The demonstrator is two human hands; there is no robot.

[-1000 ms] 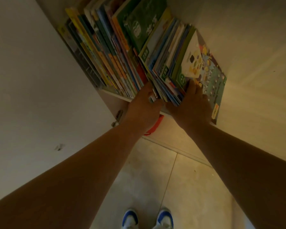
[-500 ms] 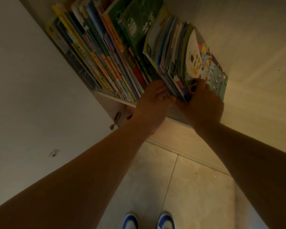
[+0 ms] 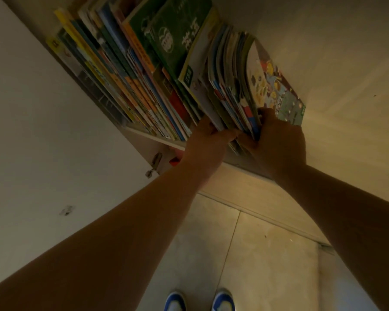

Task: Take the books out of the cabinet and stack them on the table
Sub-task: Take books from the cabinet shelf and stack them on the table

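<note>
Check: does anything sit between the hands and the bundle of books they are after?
Nothing visible does. The left hand and right hand already grip the bundle of thin books from either side at the shelf edge. No table is in view.

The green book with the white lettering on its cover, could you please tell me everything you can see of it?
The green book is a thin softcover with a dark green front, white characters, a round white emblem and a pale yellowish edge. It stands tilted in the row of books on the cabinet shelf, leaning left so its cover shows. Neighbouring books press against both sides. Neither the left hand nor the right hand touches it; they work at the bundle to its right.
</note>
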